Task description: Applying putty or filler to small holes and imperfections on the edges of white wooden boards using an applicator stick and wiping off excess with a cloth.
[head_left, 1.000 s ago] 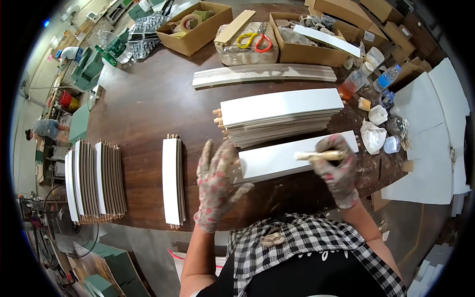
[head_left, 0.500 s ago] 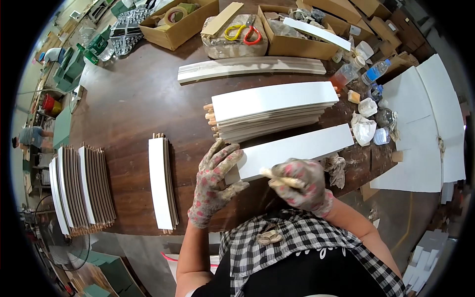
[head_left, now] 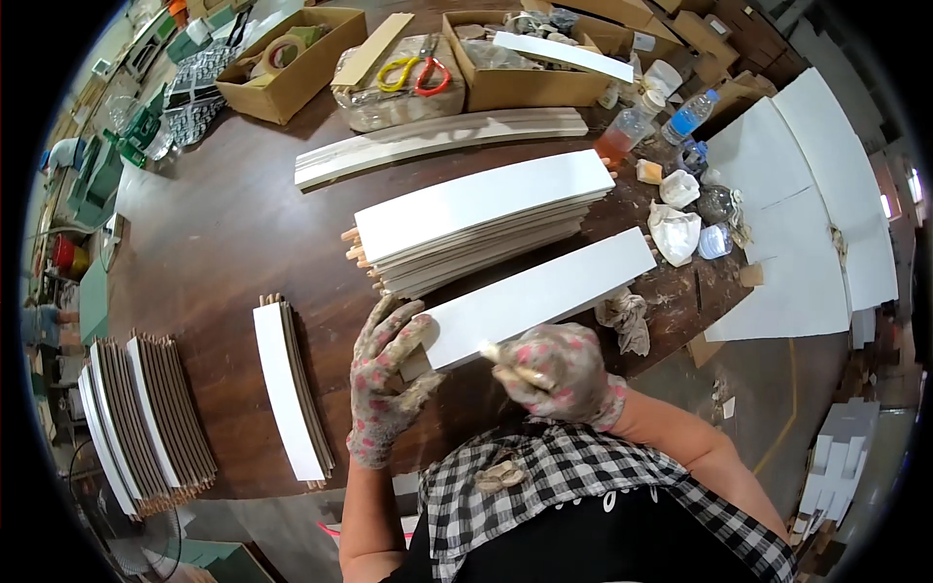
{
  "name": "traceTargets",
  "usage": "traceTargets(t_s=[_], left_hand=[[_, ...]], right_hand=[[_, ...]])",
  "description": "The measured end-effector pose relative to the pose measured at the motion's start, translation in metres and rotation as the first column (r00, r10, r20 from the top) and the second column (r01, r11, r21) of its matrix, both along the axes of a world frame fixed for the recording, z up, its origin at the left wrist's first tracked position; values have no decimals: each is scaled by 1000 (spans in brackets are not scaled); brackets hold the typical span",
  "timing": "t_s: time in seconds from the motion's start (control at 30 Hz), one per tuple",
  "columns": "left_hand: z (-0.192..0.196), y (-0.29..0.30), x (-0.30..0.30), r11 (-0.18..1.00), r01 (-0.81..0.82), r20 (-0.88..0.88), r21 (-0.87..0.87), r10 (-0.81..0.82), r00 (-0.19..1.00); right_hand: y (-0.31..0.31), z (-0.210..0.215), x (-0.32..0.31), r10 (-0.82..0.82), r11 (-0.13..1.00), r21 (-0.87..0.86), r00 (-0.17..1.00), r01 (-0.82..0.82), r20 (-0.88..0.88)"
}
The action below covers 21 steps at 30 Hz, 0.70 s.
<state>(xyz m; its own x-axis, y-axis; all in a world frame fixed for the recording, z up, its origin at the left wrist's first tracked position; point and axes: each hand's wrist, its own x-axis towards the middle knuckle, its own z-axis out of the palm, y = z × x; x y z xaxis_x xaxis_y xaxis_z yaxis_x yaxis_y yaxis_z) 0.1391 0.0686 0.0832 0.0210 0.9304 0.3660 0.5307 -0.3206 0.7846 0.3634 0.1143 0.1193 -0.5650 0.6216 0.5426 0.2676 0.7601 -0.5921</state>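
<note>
A long white board [head_left: 544, 296] lies slantwise at the near side of the table, with a wooden peg showing at its far right end. My left hand [head_left: 381, 389], in a stained, pink-dotted glove, grips the board's left end, fingers at the far edge and thumb at the near one. By the near edge, my right hand [head_left: 569, 374], gloved alike, is closed around something small and pale that I cannot make out. Just behind lies a stack of similar white boards [head_left: 476, 209] with wooden pegs sticking out at its ends.
Bundled boards stand on edge at the left [head_left: 282, 389] and far left [head_left: 146, 418]. Behind the stack lie bare pale strips [head_left: 437, 146], scissors [head_left: 413, 76] on a wrapped bundle and cardboard boxes [head_left: 292, 73]. Bottles [head_left: 690, 115] and a crumpled cloth [head_left: 627, 321] are at the right.
The whole view has shifted, so the table's things appear farther left. My left hand stays at the board's end; my right hand stays by its near edge, still closed.
</note>
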Motion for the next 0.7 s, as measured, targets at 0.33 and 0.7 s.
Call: traceTargets(t_s=[0.33,0.7], left_hand=[[2,-1,1,999,-11,53,-44,14,998],[8,-7,2,998,-35,7,-51,35,999]], right_hand=[[22,3,104,-468,882,-43,883,469,28],[27,22,139,-653,730,-294,757,617,-32]])
